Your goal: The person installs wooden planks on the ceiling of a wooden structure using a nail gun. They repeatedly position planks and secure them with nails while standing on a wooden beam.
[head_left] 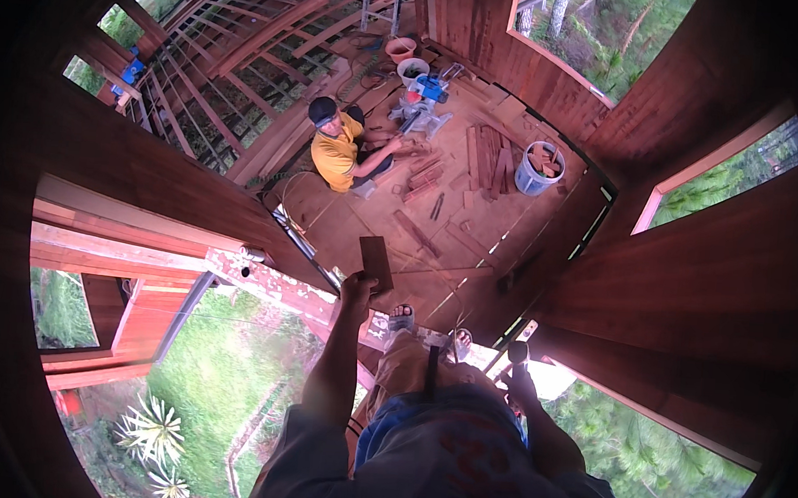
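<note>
My left hand (357, 290) grips a short, dark wooden board (375, 260) held out over the plywood floor (328, 212) beside my sandaled feet (402, 318). At the lower right my right hand (520, 387) is closed on a dark-headed tool (518, 355), which looks like a hammer, though its detail is small. It is near the edge of an opening in the wood-panelled wall (663, 314). Below my hands, openings drop away to grass and foliage.
A co-worker in a yellow shirt (332, 152) crouches among wooden strips (422, 181) and tools (423, 103). A white bucket of offcuts (539, 171) stands right, more buckets (412, 72) and a ladder (380, 16) farther back. Open joist framing (256, 45) lies upper left.
</note>
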Motion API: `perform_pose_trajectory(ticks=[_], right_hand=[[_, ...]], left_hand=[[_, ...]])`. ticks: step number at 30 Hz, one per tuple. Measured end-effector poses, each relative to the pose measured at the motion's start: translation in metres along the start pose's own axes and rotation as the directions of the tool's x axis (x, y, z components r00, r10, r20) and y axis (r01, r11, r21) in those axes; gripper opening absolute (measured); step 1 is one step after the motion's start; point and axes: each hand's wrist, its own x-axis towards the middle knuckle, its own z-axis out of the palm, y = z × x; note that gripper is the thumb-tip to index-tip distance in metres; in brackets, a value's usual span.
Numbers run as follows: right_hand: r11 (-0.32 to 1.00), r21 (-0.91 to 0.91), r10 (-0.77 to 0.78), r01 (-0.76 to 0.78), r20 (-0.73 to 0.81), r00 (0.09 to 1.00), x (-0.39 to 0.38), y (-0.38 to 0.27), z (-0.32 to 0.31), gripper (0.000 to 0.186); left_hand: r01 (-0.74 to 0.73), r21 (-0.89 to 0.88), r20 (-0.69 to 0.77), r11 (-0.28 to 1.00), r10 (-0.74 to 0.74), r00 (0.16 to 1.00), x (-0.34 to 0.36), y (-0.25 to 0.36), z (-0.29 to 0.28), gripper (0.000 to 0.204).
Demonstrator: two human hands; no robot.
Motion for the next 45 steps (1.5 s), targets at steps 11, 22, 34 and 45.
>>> perform_pose_trajectory(ticks=[11, 22, 34, 45], right_hand=[[0.893, -0.449, -0.084, 0.026, -0.11, 0.99, 0.007, 0.039, 0.031, 0.044], [0.804, -0.571, -0.164, 0.167, 0.056, 0.985, 0.036, 0.079, 0.053, 0.086], [0.837, -0.545, 0.017, 0.05, 0.117, 0.993, 0.023, 0.053, 0.065, 0.086], [0.776, -0.625, 0.098, -0.082, -0.009, 0.995, -0.009, -0.023, 0.087, 0.071]], left_hand=[[0.023, 0.004, -0.082, 1.0, -0.023, 0.996, 0.113, 0.013, -0.02, 0.034], [0.128, 0.08, -0.214, 0.989, -0.108, 0.971, 0.146, 0.041, -0.031, 0.022], [0.121, 0.049, -0.252, 0.991, -0.105, 0.962, 0.183, 0.022, -0.046, 0.024], [0.012, 0.039, -0.338, 0.999, 0.002, 0.941, 0.253, 0.013, -0.06, 0.02]])
